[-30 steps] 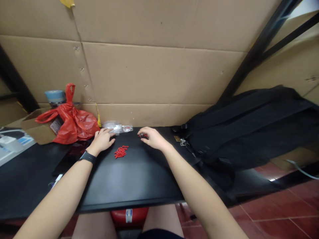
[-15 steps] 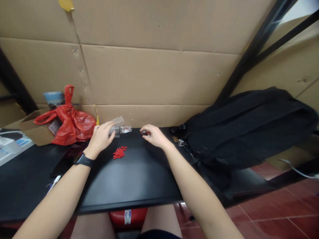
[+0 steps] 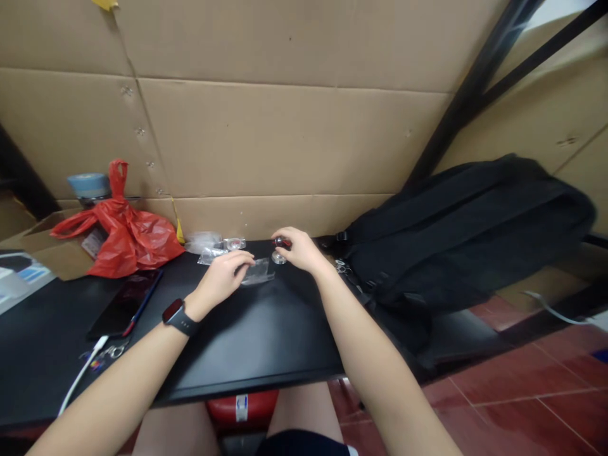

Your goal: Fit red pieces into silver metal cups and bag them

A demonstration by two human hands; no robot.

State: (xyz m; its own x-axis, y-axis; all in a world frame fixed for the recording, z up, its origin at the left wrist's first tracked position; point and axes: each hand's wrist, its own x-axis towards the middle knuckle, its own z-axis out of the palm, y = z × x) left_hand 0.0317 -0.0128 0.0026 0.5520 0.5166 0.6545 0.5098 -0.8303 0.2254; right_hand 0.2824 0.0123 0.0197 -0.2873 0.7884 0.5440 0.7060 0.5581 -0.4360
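My left hand (image 3: pixel 222 278), with a dark watch on its wrist, is over the middle of the black table. Its fingers pinch a clear plastic bag (image 3: pixel 259 271) that lies flat to its right. My right hand (image 3: pixel 301 250) is curled near the back of the table around a small shiny dark red thing (image 3: pixel 284 242), mostly hidden by the fingers. Just under those fingertips sits a small round clear piece (image 3: pixel 278 257). Further left, near the back, lie a small packet with a round item (image 3: pixel 234 244) and more clear plastic bags (image 3: pixel 203 242).
A knotted red plastic bag (image 3: pixel 135 237) and a cardboard box (image 3: pixel 61 253) stand at the left. In front of them lie a phone (image 3: pixel 124 304) and a white cable (image 3: pixel 83 373). A black backpack (image 3: pixel 465 247) fills the right side. A cardboard wall (image 3: pixel 275 139) rises behind the table.
My left hand has moved right and toward me, over where a heap of red cords lay; the cords no longer show. The round clear piece now shows under my right hand.
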